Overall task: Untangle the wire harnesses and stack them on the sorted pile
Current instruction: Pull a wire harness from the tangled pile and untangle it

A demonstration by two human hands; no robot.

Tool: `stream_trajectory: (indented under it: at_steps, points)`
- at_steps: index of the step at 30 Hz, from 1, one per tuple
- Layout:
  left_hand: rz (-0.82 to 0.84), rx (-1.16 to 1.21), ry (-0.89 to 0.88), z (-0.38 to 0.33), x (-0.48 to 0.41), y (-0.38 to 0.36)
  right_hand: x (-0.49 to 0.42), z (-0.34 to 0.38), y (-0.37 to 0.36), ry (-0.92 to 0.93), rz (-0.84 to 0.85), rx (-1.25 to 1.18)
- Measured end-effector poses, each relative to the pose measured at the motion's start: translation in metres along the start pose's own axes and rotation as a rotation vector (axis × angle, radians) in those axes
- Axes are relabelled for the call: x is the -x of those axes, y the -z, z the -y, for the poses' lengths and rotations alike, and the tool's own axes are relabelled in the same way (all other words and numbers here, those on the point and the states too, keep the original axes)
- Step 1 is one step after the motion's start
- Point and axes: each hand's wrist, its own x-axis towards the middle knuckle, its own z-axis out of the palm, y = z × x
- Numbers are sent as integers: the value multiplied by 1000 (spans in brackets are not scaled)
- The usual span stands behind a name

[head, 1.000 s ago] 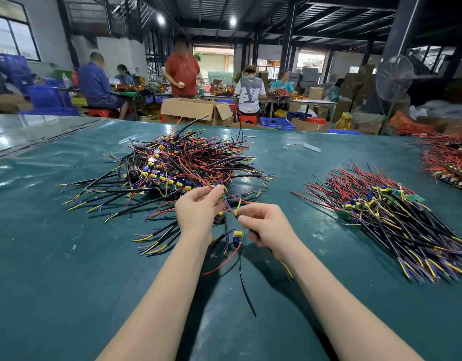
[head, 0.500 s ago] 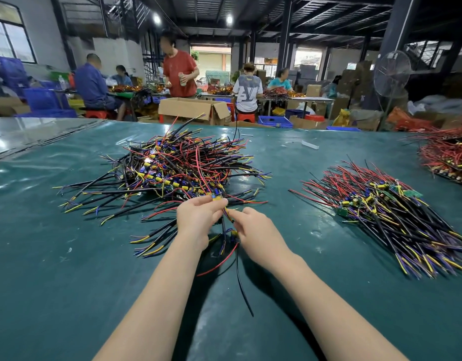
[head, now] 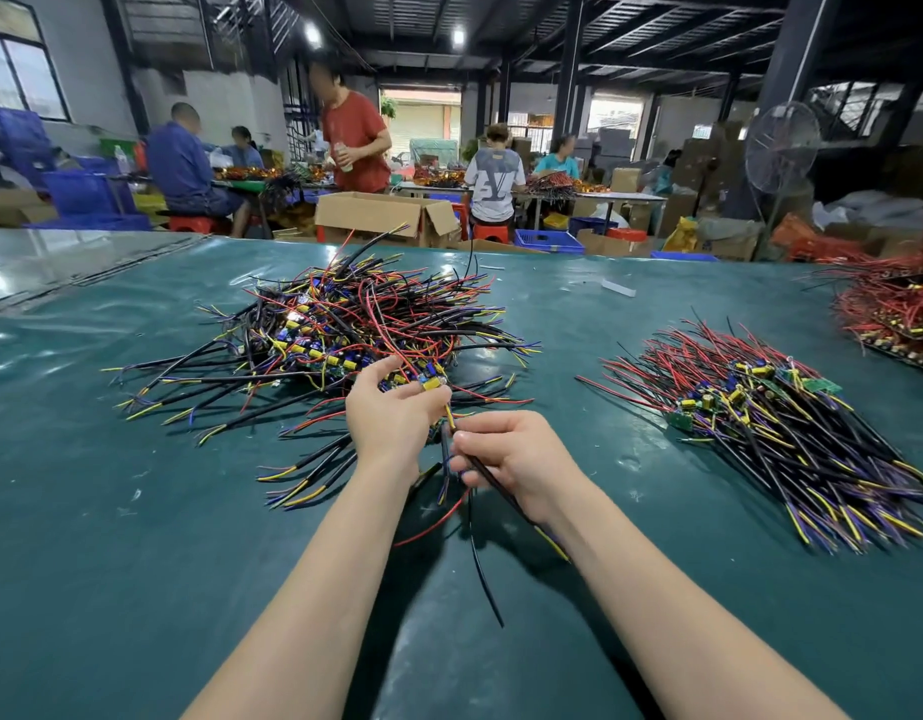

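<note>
Untangling step, by the look of it: pinching one wire harness (head: 431,385) at its yellow-component end with the left hand (head: 391,423), curling the right hand (head: 511,459) round its black lead just below. Held at the near edge of the tangled heap (head: 334,324), above the worktop (head: 137,563), with loose tails dangling. Next, probably: drawing it clear of neighbouring strands, then carrying it right to the sorted pile (head: 760,423), well apart.

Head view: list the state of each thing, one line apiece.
Wire harness, held between both hands, not yet stacked.
Left hand, pinching its yellow component end.
Right hand, gripping its black cable.
Tangled pile, jumbled, wires crossing.
Sorted pile, wires aligned, apart to the right.
Cardboard box, flaps open.
</note>
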Motion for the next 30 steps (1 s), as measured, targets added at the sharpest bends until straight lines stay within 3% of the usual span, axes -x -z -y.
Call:
stream_trajectory:
  at_steps: [2,7,9,12,18,22,30]
  points:
    - [20,76,71,-4,-2,3,1,-2,-7,45,11,-15]
    - [129,154,197,-7,-3,7,0,1,0,79,-15,271]
    - [242,86,187,-6,0,3,-3,5,6,49,-102,147]
    - [374,-10,190,-1,5,-1,-4,9,11,47,-102,-43]
    - [293,-173,149,6,11,-7,-5,10,18,-24,-175,-249]
    - [486,-160,274,3,16,-6,-7,10,22,39,-260,-209]
    - [522,-228,180,6,14,-7,-10,5,28,9,-231,-381]
